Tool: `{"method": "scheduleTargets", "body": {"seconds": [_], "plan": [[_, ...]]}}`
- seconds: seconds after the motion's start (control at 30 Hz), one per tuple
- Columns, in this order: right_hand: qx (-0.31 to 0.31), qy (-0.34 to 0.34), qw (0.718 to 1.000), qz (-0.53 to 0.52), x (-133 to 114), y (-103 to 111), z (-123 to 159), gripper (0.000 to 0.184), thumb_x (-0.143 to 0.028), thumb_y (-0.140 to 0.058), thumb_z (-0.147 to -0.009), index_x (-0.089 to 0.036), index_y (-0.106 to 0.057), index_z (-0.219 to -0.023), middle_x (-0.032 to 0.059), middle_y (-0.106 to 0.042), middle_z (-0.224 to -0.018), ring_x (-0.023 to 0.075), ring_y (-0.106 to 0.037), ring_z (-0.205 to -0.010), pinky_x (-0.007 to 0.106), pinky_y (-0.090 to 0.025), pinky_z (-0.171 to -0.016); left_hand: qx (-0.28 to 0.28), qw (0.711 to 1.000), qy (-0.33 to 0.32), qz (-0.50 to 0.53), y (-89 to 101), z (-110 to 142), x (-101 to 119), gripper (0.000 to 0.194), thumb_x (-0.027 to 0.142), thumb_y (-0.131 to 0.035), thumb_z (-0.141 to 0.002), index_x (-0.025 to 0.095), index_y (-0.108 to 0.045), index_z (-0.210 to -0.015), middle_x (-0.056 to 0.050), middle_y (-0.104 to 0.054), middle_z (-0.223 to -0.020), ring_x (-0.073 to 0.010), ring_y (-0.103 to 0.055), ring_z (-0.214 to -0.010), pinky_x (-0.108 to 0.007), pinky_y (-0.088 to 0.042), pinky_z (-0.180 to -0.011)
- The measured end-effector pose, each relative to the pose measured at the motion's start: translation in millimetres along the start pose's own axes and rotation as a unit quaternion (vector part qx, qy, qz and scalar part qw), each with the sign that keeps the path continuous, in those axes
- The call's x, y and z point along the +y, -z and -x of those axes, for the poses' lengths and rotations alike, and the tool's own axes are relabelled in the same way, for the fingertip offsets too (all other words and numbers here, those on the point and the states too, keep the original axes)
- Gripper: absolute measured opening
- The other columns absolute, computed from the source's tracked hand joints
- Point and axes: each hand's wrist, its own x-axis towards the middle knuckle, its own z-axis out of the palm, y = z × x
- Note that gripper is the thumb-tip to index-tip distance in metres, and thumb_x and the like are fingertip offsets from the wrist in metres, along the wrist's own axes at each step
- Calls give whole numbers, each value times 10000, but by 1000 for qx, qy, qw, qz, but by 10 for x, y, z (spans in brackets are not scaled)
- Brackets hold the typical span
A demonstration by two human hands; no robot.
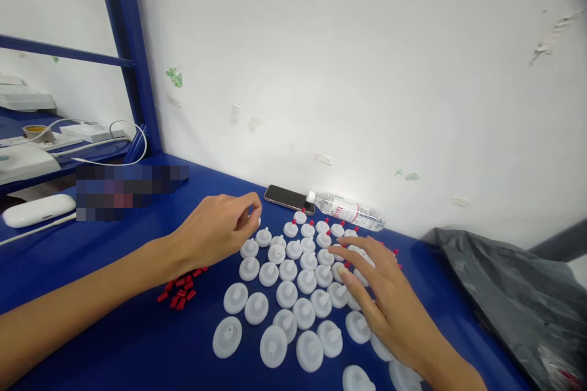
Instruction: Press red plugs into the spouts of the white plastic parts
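Several white round plastic caps (287, 293) with a stem on top stand in rows on the blue table (114, 342). Some caps at the back carry a red tip (326, 220). My left hand (215, 229) hovers at the left rear of the rows, fingers curled in a pinch around a small white piece. My right hand (380, 299) lies over the right side of the rows, fingers stretched out and touching caps. A small heap of red pieces (181, 290) lies under my left wrist.
A phone (287, 197) and a lying plastic water bottle (348, 211) rest against the white wall. A dark grey plastic bag (509, 299) lies at right. At left a blue frame post (131, 55), cables and white devices (39, 210) sit.
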Motion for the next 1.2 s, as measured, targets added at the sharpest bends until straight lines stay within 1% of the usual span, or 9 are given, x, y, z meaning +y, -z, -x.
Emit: {"method": "scheduleTargets", "body": {"seconds": [0.1,0.17,0.23,0.37,0.5,0.7,0.87,1.07,1.2], "plan": [[25,21,999,-5,-19,3,-8,319,-355,-486,-1107,-356,-569,-1415,61,-645,-1376,272,-615,-1316,644,-506,-1109,-46,999,-28,-2,-81,-22,-56,307,362,-433,-1068,266,-707,-1167,14,-796,-874,-191,-712,-743,-283,-412,-654],[31,31,999,-7,-45,1,-18,313,-323,-478,-1110,-341,-568,-1409,64,-642,-1360,266,-609,-1307,631,-486,-1119,-74,996,-48,-3,-147,-22,-122,364,350,-422,-1087,319,-687,-1334,-2,-823,-1147,-224,-760,-969,-295,-466,-762],[27,41,999,-9,-71,-1,-28,307,-299,-476,-1108,-332,-572,-1398,63,-640,-1353,258,-608,-1293,611,-475,-1125,-95,994,-63,-6,-204,-19,-188,381,332,-422,-1093,342,-690,-1364,-6,-809,-1234,-241,-758,-1055,-306,-484,-815],[20,50,998,-16,-97,-9,-32,274,-269,-478,-1104,-332,-602,-1340,53,-631,-1357,250,-593,-1288,593,-439,-1147,-109,991,-71,-8,-240,-25,-241,325,317,-454,-1078,305,-765,-1171,-15,-821,-1087,-218,-760,-953,-280,-478,-755],[24,56,998,-17,-98,-8,-20,269,-253,-480,-1103,-326,-609,-1327,58,-624,-1355,243,-583,-1296,584,-379,-1192,-99,994,-54,-1,-196,-40,-217,257,320,-491,-1057,266,-741,-1026,-13,-787,-985,-209,-726,-864,-284,-438,-705],[44,68,997,-6,-115,14,-28,242,-249,-497,-1098,-297,-617,-1302,52,-656,-1306,222,-611,-1259,518,-343,-1209,-58,996,-27,56,-89,-57,-160,158,272,-581,-994,239,-731,-956,-3,-776,-908,-182,-684,-756,-279,-420,-662],[84,72,994,10,-210,26,-61,349,-318,-536,-1093,-274,-549,-1439,35,-707,-1295,211,-657,-1216,457,-306,-1230,-41,984,-18,174,5,3,75,188,381,-634,-1016,233,-746,-983,50,-772,-726,-103,-661,-538,-207,-453,-517],[87,111,990,22,-446,6,-82,570,-489,-549,-1088,-145,-461,-1533,80,-709,-1407,204,-663,-1282,383,-208,-1290,-69,937,-56,337,-50,214,414,109,312,-741,-959,223,-801,-938,36,-789,-707,-95,-702,-586,-167,-465,-508],[107,151,982,-34,-548,-22,-70,374,-327,-620,-1070,-176,-576,-1409,32,-789,-1236,162,-737,-1137,353,-215,-1300,-102,925,-72,358,-99,287,524,117,305,-735,-966,219,-814,-961,29,-793,-704,-90,-702,-585,-163,-482,-535]]}}
